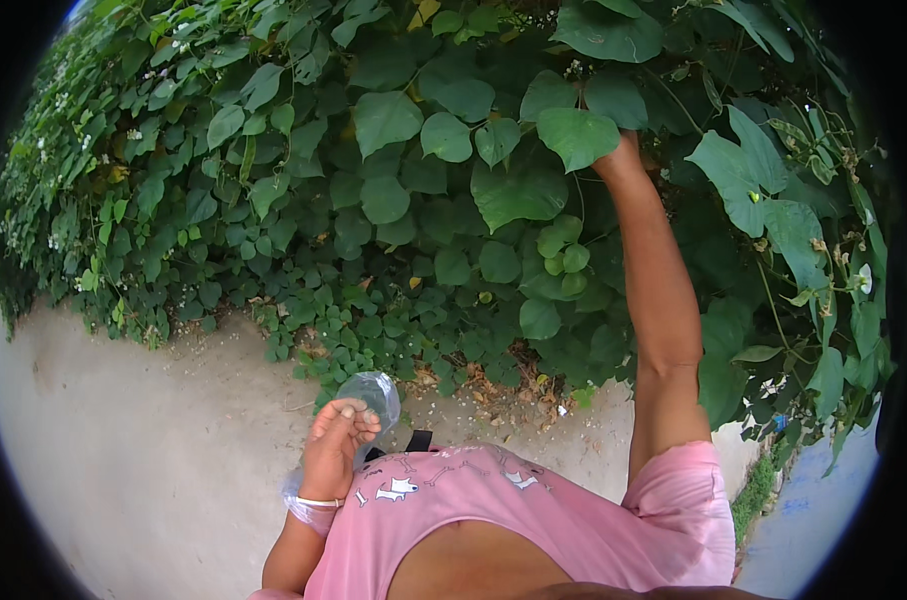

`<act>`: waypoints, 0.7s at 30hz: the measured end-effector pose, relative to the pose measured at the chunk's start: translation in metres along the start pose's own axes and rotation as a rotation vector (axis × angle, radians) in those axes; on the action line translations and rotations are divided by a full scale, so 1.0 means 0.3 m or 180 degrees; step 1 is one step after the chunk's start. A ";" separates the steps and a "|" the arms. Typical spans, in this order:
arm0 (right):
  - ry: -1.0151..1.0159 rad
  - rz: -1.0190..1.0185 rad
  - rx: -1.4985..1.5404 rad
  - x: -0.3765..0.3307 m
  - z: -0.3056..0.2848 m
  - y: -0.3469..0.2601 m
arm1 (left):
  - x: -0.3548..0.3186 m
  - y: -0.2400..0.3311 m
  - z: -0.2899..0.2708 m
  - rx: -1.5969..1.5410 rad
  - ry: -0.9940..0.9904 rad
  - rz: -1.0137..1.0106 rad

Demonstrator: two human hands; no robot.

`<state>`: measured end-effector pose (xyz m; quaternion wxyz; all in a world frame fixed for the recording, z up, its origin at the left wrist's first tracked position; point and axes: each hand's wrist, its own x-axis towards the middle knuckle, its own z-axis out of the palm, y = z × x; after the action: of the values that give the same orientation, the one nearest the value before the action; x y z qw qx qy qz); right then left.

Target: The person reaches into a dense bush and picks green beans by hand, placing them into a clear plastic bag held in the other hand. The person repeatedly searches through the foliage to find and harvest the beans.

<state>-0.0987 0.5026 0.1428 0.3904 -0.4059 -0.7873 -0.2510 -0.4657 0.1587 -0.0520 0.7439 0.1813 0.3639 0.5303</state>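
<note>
My left hand [339,432] is in front of my shirt, its fingers curled inward. Clear plastic, looking like a thin bag [383,393], bulges past the fingertips, and more of it is bunched at the wrist by a pale bangle [319,502]. My right arm stretches up and forward into a dense leafy vine [383,120]. Only the wrist end of my right hand [621,152] shows; a broad green leaf [577,138] and others cover the fingers, so what they touch is hidden.
Pale concrete ground [143,430] lies to the left. Dry leaf litter [513,385] gathers at the foot of the vine. Flat green pods [788,130] and a white flower [863,278] hang at the right. A grass strip [756,498] borders paving at lower right.
</note>
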 end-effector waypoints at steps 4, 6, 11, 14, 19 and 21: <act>-0.0734 -0.0123 -0.0884 0.090 -0.163 -0.149 | 0.068 0.063 -0.057 0.0034 -0.0052 -0.0181; -0.0995 0.0115 -0.1023 0.119 -0.214 -0.177 | 0.094 0.086 -0.090 0.0061 -0.0100 -0.0292; -0.1646 0.1185 -0.0948 0.178 -0.302 -0.162 | 0.148 0.138 -0.136 0.0211 -0.0298 -0.0575; -0.1961 0.1814 -0.0686 0.188 -0.321 -0.133 | 0.174 0.152 -0.157 0.0243 -0.0511 -0.0613; -0.2201 0.2717 -0.0173 0.141 -0.348 -0.100 | 0.189 0.179 -0.154 0.0259 -0.0582 -0.0600; -0.2288 0.3018 0.0034 0.142 -0.362 -0.094 | 0.189 0.175 -0.150 0.0211 -0.0574 -0.0597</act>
<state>-0.0933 0.4288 0.2373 0.1709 -0.7708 -0.6041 0.1078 -0.5234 0.2252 -0.0675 0.8135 0.2179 0.3282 0.4277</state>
